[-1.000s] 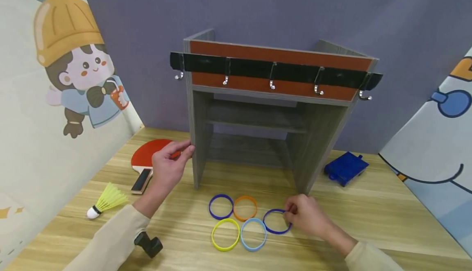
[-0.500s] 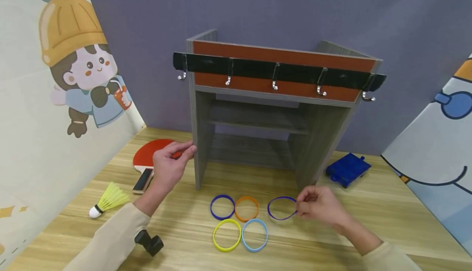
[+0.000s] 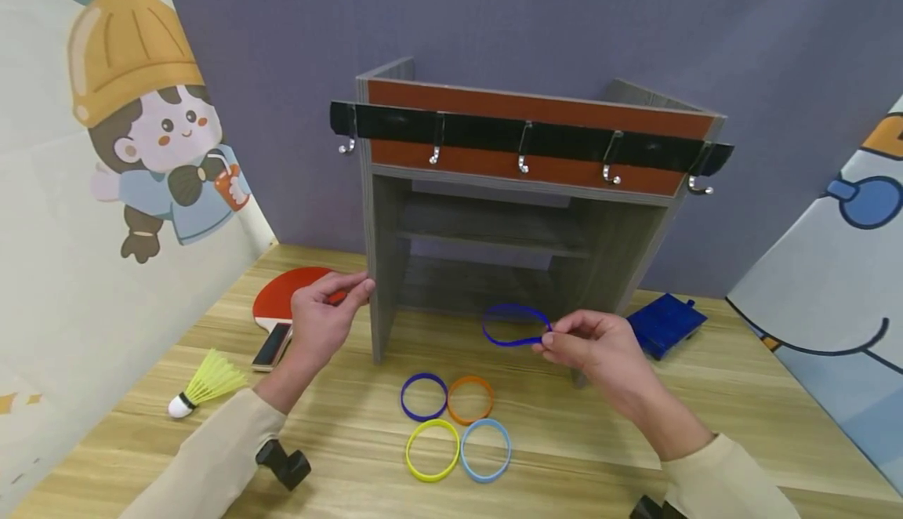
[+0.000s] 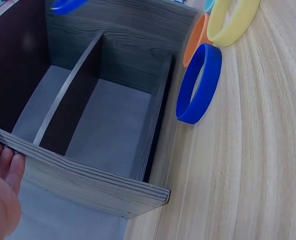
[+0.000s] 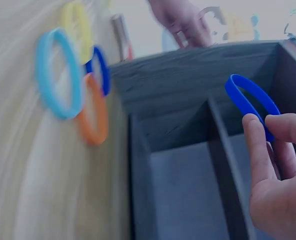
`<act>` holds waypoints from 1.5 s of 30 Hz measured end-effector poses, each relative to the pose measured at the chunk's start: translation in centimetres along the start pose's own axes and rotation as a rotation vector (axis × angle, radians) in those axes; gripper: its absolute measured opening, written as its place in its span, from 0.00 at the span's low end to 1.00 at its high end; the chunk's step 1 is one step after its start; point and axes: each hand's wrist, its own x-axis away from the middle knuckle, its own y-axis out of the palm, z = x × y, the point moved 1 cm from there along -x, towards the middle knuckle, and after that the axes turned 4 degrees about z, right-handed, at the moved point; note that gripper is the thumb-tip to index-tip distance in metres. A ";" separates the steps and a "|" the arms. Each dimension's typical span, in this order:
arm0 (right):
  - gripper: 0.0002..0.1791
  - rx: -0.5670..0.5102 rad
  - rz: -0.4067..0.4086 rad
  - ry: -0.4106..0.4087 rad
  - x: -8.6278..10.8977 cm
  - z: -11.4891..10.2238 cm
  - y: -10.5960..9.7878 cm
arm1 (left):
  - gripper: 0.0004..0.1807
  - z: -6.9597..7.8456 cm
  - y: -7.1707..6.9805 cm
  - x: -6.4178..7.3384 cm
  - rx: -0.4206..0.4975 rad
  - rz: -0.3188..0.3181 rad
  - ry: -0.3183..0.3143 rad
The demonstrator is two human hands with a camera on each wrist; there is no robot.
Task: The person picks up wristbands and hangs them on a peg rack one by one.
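Purple wall (image 3: 494, 17) behind, grained table (image 3: 578, 464) beneath grey shelf (image 3: 487, 217) — left hand (image 3: 326, 311) gripping its side, right hand (image 3: 600, 346) pinching a blue band (image 5: 242, 102).

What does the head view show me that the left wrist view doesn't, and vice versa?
Head only: right hand, hooks, paddle, shuttlecock.

Left wrist only: outer face of the left panel.

Both: left hand pinching the shelf, the held blue ring (cropped in the left wrist view), and four rings on the table.
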 end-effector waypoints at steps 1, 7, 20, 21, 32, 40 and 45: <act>0.05 -0.024 0.003 0.003 -0.2 -0.3 0.4 | 0.08 0.0 0.0 0.0 0.002 -0.002 0.003; 0.05 -0.142 -0.010 -0.007 -1.4 -2.2 2.6 | 0.09 -0.5 0.0 0.1 0.016 -0.006 0.033; 0.10 -0.309 -0.085 -0.075 -3.6 -5.7 8.3 | 0.08 -3.2 -0.6 -0.1 0.010 0.011 0.062; 0.10 -0.313 -0.087 -0.076 -3.7 -6.0 8.8 | 0.08 -3.2 -0.6 -0.1 0.005 0.011 0.055; 0.08 -0.356 -0.111 -0.106 -5.6 -8.6 12.8 | 0.08 -3.1 -0.6 0.0 0.027 0.002 0.050; 0.05 -0.377 -0.122 -0.138 -6.3 -9.9 15.5 | 0.09 -1.4 -0.3 -0.1 0.018 -0.023 0.079; 0.05 -0.402 -0.117 -0.141 -6.8 -10.4 16.7 | 0.09 -1.5 -0.3 -0.1 0.040 -0.030 0.074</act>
